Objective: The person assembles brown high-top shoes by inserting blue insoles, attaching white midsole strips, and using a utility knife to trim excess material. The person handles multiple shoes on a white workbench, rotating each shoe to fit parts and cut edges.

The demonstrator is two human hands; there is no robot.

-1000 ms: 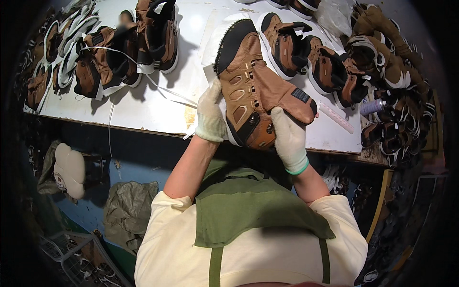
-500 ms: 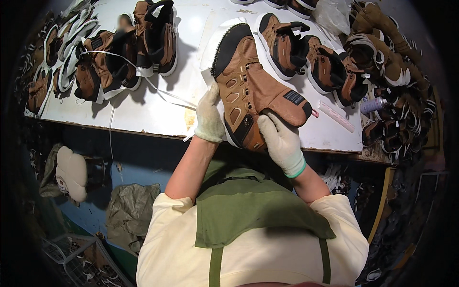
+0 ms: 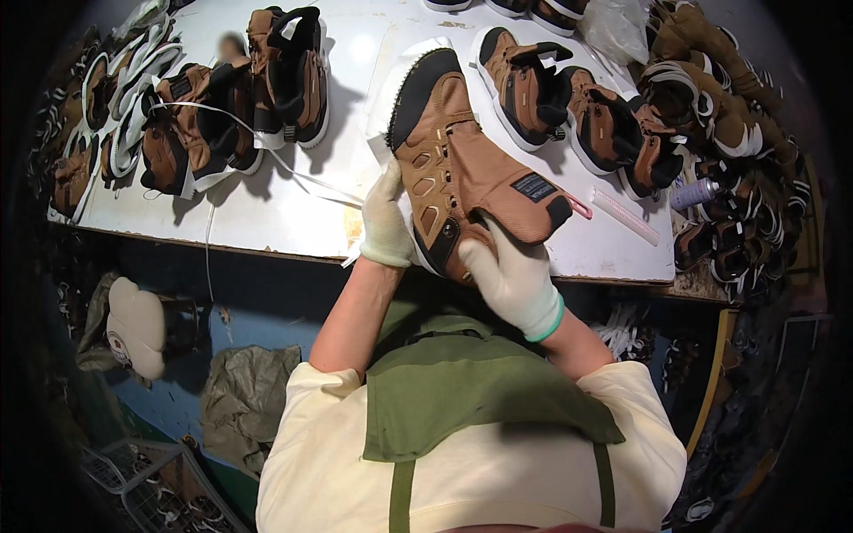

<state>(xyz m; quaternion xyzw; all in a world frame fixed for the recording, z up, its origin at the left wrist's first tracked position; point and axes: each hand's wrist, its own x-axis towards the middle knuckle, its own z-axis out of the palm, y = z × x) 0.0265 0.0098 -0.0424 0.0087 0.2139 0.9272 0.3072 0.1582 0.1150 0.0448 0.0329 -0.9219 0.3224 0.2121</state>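
A brown and black hiking boot [image 3: 449, 147] with a white sole edge is held above the near edge of the white table [image 3: 267, 213], toe pointing away. My left hand [image 3: 387, 216], in a pale knitted glove, grips the boot along its left side by the sole; part of its fingers is hidden beneath. My right hand [image 3: 512, 277], gloved with a green cuff, closes on the heel and collar, some fingers tucked behind the tongue. The wide tongue [image 3: 524, 200] with a dark label flops out to the right.
Similar boots [image 3: 289, 80] stand at the left, and more boots [image 3: 524, 93] sit at the back right. A pink and white strip [image 3: 625, 216] and a spray can [image 3: 695, 194] lie at the right. Footwear heaps [image 3: 720, 98] flank the table; a stool [image 3: 135, 329] stands below left.
The boot has tilted slightly and shifted a little left. My right hand has moved left and down around the heel, its thumb now across the heel area.
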